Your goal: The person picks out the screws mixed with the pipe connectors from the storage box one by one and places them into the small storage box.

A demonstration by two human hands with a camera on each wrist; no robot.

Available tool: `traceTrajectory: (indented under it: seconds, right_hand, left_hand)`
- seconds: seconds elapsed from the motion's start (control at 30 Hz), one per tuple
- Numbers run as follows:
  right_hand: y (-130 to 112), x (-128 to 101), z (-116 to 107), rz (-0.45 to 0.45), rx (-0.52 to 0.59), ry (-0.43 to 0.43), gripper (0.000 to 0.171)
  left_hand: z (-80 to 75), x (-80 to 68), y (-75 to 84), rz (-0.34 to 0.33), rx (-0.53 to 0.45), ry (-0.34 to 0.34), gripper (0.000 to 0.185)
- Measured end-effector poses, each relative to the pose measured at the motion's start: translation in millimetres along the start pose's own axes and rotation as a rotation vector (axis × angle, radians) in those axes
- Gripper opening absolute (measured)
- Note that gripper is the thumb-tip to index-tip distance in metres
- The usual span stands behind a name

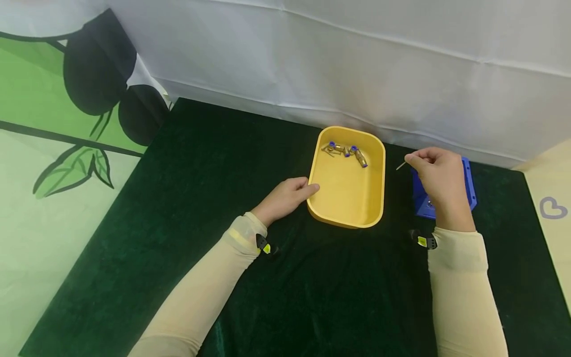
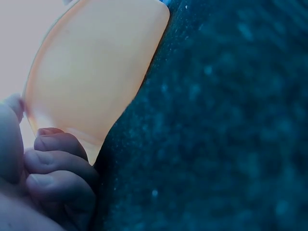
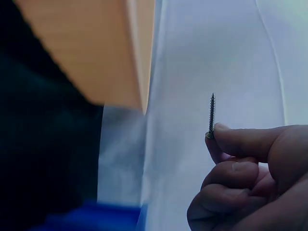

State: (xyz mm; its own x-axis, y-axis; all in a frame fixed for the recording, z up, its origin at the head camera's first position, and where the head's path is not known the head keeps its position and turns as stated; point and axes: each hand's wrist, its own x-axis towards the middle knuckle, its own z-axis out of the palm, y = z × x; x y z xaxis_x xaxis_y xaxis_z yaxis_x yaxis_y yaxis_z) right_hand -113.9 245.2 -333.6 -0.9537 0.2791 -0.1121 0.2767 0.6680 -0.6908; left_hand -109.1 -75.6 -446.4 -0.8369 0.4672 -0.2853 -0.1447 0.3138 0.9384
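The right hand (image 1: pixel 439 178) is pinching a small screw (image 3: pixel 211 113) between the thumb and the forefinger, while the other fingers are curling under them. In the head view the screw (image 1: pixel 401 166) is pointing out toward 9 o'clock from the fingertips, in the air between the yellow tray (image 1: pixel 376 198) and the blue box (image 1: pixel 468 186), and it is touching neither of them. The blue box is lying under the right hand, at 3 o'clock from the tray, and the hand is hiding most of it, so I cannot tell what is inside.

The left hand (image 1: pixel 287 198) is resting at the tray's 9 o'clock edge. In the left wrist view its fingers (image 2: pixel 57 166) are curling against the tray's wall (image 2: pixel 96 86) and the thumb is lying near the rim, so it is holding the tray steady on the dark green cloth (image 1: pixel 214 163).

At the tray's 12 o'clock end some brass fittings with blue ends (image 1: pixel 357 154) are already lying, and a few thin dark pieces, perhaps screws, are lying just beside them at about 9 o'clock. The rest of the tray's floor is bare. I am judging that the sorting is under way: several pieces are lying in the tray, one screw is in the fingers and not yet put down, and how many are remaining in the box the pictures are not showing.
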Motion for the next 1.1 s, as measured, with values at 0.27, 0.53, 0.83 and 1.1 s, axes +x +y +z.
traceTrajectory:
  seconds: [0.27, 0.53, 0.83, 1.1]
  right_hand:
    - [34.2, -0.3, -29.2, 0.104, 0.019, 0.057, 0.039]
    - [55.0, -5.3, -44.3, 0.182, -0.004, 0.104, 0.039]
    - [76.2, -10.7, -49.5, 0.271, -0.061, 0.138, 0.044]
    - [87.5, -8.7, -45.3, 0.166, -0.25, 0.218, 0.043]
  left_hand:
    - [-1.3, -0.5, 1.0, 0.001, -0.001, -0.009, 0.047]
    - [-2.6, -2.9, 2.2, -0.003, 0.004, -0.01, 0.047]
    - [-1.8, -3.3, 0.8, -0.012, 0.011, -0.003, 0.048]
    - [-1.3, -3.3, 2.4, -0.015, 0.013, 0.002, 0.047]
